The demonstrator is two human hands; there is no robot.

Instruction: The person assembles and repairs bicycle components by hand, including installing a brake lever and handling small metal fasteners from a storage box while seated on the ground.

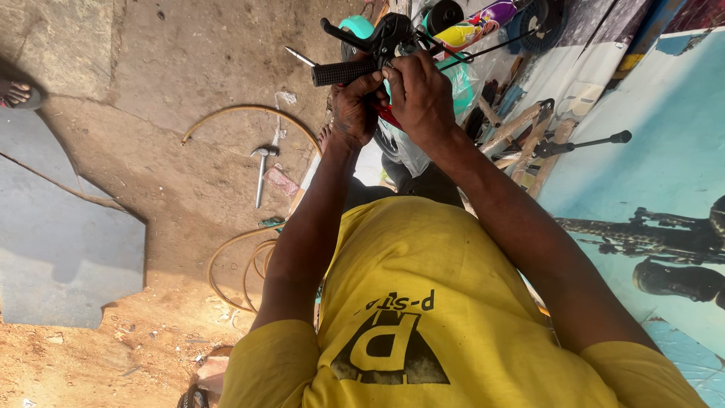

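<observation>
Hands meet at a black handlebar grip (343,72) with its brake lever (349,35). Seen from the head camera, the left hand (355,106) curls under the grip's inner end, the right hand (419,94) pinches the lever clamp beside it. A hammer (262,170) lies on the dirt below the grip, near a coiled yellow hose (242,268).

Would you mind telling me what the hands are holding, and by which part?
Both hands, left hand and right hand, grip a bicycle handlebar beside its black rubber grip, near the brake lever.
</observation>
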